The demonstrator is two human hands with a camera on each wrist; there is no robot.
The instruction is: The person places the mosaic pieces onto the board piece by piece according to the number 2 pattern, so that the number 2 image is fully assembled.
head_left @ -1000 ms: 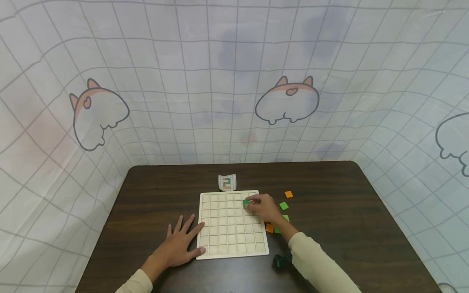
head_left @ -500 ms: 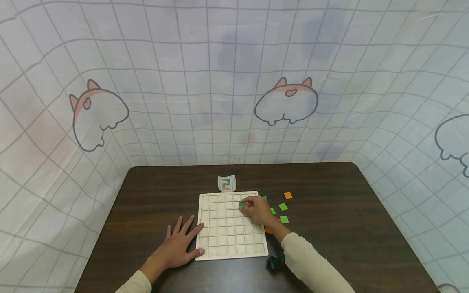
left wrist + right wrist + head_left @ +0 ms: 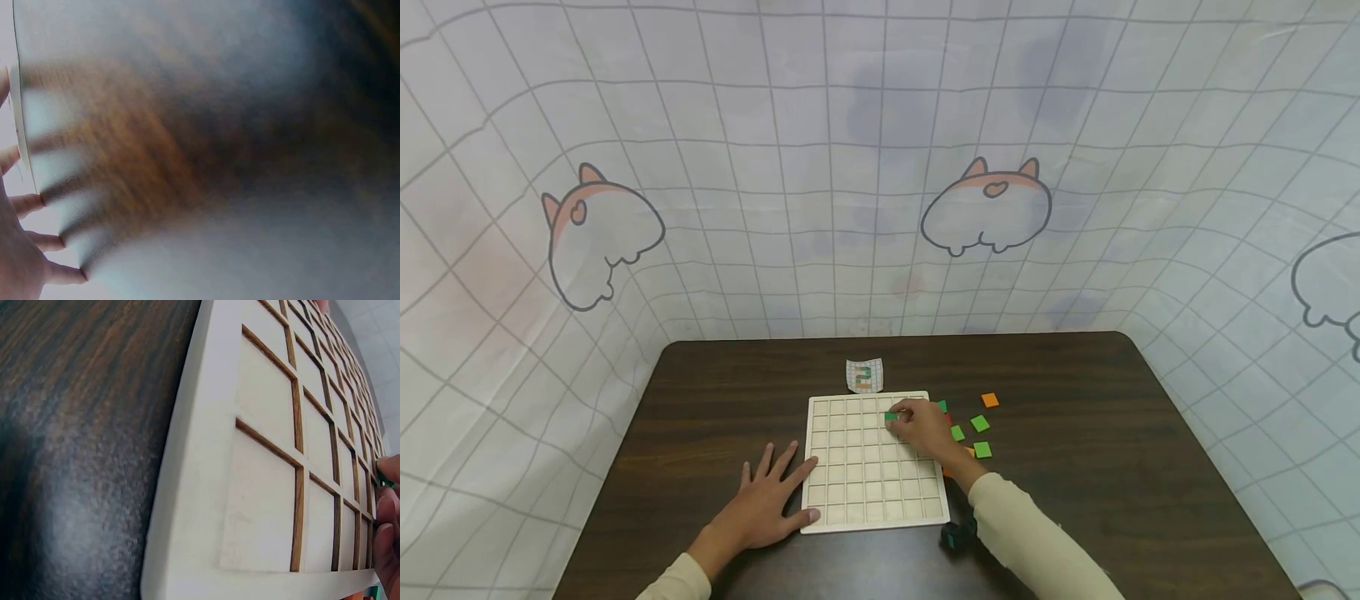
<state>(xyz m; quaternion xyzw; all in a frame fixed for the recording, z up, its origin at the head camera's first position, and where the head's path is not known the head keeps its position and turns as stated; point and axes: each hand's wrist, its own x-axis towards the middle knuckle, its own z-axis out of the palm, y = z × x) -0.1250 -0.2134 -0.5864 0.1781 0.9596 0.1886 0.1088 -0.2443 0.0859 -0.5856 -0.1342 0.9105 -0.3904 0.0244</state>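
A pale grid board (image 3: 856, 475) with raised dividers between square cells lies on the dark table. My right hand (image 3: 923, 427) pinches a dark green square tile (image 3: 891, 416) over the board's upper right cells; whether the tile touches the board I cannot tell. In the right wrist view the fingers (image 3: 389, 506) and a bit of the green tile show at the right edge. My left hand (image 3: 765, 502) lies with fingers spread, its thumb and index finger on the board's left edge. The left wrist view shows those spread fingers (image 3: 31, 205) on the table.
Several loose green (image 3: 980, 423) and orange tiles (image 3: 990, 400) lie right of the board, some partly behind my right wrist. A small paper card (image 3: 864, 376) with a coloured grid pattern sits behind the board. A dark object (image 3: 955, 536) is under my right forearm.
My right hand has moved a little left and slightly nearer with the green tile, uncovering more loose tiles. My left hand stays in place on the board's edge.
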